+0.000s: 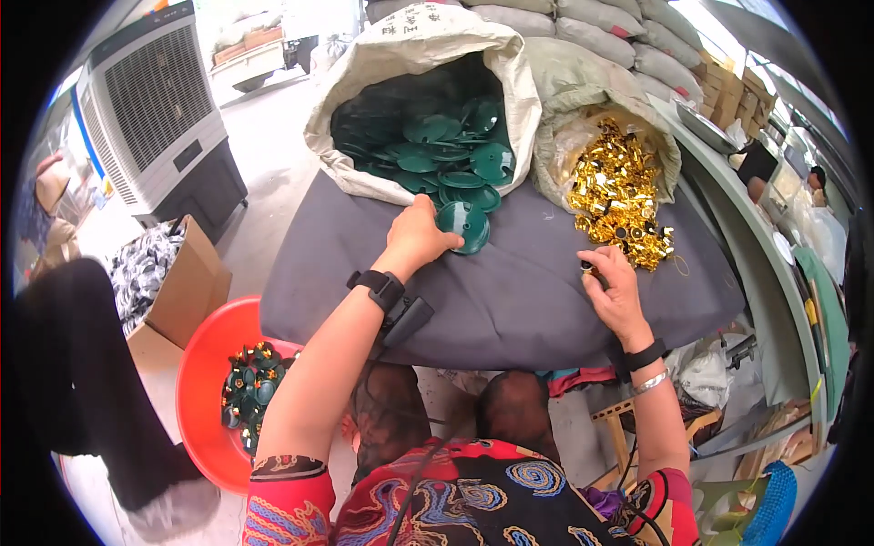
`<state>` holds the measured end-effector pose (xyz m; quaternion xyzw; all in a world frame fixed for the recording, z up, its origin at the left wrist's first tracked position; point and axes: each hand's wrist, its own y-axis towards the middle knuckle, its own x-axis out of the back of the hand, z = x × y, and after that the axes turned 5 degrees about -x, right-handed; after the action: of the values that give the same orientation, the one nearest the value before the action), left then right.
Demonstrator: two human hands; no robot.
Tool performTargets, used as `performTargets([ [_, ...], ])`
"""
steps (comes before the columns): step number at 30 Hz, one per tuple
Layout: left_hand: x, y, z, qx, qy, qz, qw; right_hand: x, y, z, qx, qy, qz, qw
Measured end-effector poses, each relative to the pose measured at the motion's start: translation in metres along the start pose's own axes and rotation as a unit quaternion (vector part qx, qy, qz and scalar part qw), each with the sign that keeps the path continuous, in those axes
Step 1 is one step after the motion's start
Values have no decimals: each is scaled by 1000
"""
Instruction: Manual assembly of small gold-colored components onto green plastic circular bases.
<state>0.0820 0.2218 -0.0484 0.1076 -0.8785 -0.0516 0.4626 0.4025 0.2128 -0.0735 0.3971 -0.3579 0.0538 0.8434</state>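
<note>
My left hand [418, 238] is closed on the edge of a round green plastic disc [471, 227], its thumb at the near side. The disc lies at the mouth of a white woven sack [320, 136], where a spill of similar green discs [435, 162] comes out. To the right, my right hand [617, 289] pinches a small black and gold part [587, 269] between thumb and fingertips. Just beyond it, a heap of shiny gold parts [619, 182], some with black bits, pours from a second woven sack [553, 150]. Both sacks rest on a grey cloth-covered table [537, 309].
A red tub [202, 382] at the left holds green-and-gold pieces [257, 387]. Near it stand a cardboard box [187, 291] of silvery parts and an air cooler [155, 109]. Someone's dark-clothed leg [82, 382] is at far left. Stacked sacks [605, 32] fill the back.
</note>
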Motion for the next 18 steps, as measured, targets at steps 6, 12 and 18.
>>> performTargets([
  [6, -13, -1, 17, -36, -127, -33, 991, -41, -3, 64, -123, 299, -19, 946],
  [12, 8, -21, 9, 74, -217, 93, 969, -57, -1, 75, -40, 250, 14, 967],
  [18, 5, -38, 16, -89, 90, -54, 990, -69, -1, 65, -75, 225, 45, 970],
])
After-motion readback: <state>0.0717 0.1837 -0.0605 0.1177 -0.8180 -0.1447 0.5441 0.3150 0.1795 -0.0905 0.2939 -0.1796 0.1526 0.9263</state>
